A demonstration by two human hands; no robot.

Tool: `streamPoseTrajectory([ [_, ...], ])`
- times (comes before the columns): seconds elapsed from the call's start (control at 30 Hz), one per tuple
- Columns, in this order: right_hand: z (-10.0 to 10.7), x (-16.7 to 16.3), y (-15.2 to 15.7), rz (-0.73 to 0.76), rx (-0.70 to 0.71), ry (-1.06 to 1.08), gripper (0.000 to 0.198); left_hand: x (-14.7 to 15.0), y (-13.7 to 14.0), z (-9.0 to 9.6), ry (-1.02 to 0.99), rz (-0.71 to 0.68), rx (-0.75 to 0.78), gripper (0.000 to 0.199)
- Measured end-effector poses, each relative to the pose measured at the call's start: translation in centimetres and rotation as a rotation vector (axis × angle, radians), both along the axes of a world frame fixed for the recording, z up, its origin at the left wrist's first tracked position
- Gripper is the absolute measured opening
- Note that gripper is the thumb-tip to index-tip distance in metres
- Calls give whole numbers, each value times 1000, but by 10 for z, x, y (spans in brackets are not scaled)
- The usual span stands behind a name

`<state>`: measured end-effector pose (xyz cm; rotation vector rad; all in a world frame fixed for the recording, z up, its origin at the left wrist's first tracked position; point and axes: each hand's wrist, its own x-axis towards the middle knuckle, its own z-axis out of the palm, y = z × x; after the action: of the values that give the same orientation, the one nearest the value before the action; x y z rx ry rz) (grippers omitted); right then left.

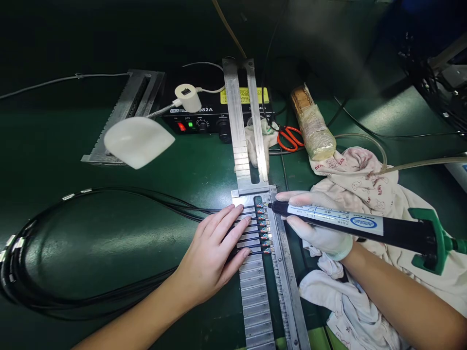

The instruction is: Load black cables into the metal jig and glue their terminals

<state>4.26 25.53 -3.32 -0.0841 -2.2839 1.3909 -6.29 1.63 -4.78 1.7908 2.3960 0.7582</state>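
Observation:
My bare left hand (211, 250) lies with fingers stretched over several thin black cables (193, 210). These cables rest side by side in the slots of a long metal fixture (255, 296). Small metal-ended connectors (264, 230) at the cable ends line up by a metal rail (286, 287). In a white glove, my right hand (321, 238) grips a black glue dispensing syringe (332, 218) with a blue-and-white label and a green end adapter. The syringe lies tilted slightly, its tip at the connector farthest from me. Whether the tip touches it, I cannot tell.
Behind the fixture stands a black dispenser controller (204, 119). A white lamp (138, 141) hangs at left over a second metal fixture (136, 104). Orange-handled scissors (291, 139), a plastic-wrapped block (315, 126) and crumpled cloths (359, 180) lie to the right. Looped cable (22, 243) spreads left.

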Motion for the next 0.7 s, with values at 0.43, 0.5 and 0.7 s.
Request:
streamPoseTrajectory([
  [0.43, 6, -1, -1, 15, 11, 26, 19, 0, -1, 3, 16, -10, -15, 50],
  [0.5, 7, -1, -2, 8, 29, 46, 20, 1, -1, 2, 52, -12, -7, 52],
  [0.7, 7, 0, -6, -59, 53, 96, 21, -10, -2, -22, 346, -6, 193, 53],
])
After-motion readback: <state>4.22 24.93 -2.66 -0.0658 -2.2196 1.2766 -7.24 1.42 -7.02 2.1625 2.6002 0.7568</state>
